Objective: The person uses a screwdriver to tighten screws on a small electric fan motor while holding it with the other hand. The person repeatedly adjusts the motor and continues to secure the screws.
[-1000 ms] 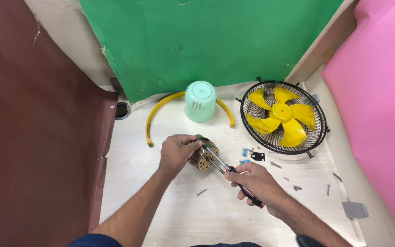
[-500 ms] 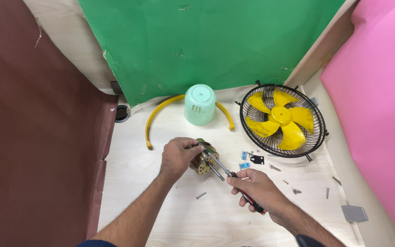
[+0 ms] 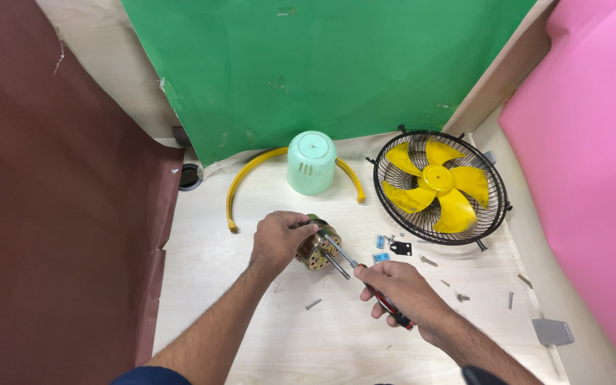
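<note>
Fan motor [image 3: 315, 247] sits on the pale tabletop [image 3: 265, 342], left hand [image 3: 279, 239] clasped around its far side. Its shaft juts toward the right hand [image 3: 397, 291], which is closed on a red-handled screwdriver [image 3: 365, 280] whose tip angles up-left into the motor.

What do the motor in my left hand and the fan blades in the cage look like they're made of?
Motor: apparently metal, with a brass-toned dull sheen, a perforated face and a bare steel-looking shaft. Fan blades: likely moulded plastic, uniform glossy yellow. Cage: thin black wire, probably coated metal.
</note>
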